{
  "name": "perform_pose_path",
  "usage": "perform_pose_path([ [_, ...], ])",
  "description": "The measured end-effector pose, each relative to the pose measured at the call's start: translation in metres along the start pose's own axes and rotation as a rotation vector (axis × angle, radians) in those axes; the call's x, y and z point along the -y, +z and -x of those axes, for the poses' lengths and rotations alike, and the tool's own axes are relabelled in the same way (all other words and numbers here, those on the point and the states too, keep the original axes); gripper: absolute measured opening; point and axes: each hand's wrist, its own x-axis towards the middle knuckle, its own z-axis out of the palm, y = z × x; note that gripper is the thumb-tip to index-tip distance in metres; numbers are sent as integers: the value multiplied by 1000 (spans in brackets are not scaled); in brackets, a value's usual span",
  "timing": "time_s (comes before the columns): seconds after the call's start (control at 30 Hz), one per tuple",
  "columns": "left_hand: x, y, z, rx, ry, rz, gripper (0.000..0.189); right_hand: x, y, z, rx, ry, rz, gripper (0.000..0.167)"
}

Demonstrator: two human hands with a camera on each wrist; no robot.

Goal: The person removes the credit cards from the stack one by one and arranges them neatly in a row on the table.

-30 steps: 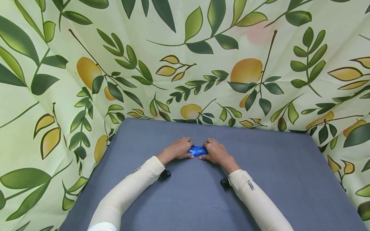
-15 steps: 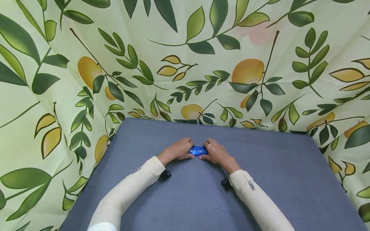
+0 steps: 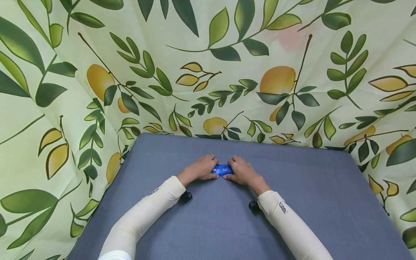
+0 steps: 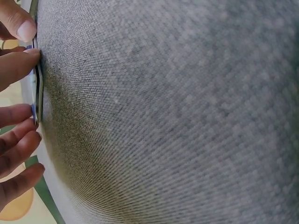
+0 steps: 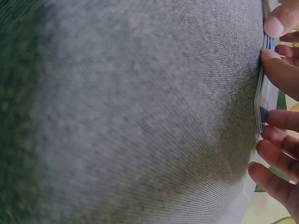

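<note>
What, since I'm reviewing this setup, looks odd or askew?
Nothing stands out: the left hand and right hand hold the blue card at opposite ends, with no spill visible on the grey table.

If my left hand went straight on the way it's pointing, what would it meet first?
First the blue card your left hand holds, then probably your right hand at the card's other end, though depth is unclear.

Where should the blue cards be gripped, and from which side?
Probably both short ends, left hand from the left, right hand from the right: the blue cards form a thin, wide stack close to the grey cloth, leaving mainly edges to pinch.
</note>
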Motion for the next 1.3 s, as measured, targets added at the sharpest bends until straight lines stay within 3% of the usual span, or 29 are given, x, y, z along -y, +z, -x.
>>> perform_pose_path([
  [1.3, -3, -5, 5, -19, 17, -38, 58, -2, -4, -2, 42, -2, 6, 52],
])
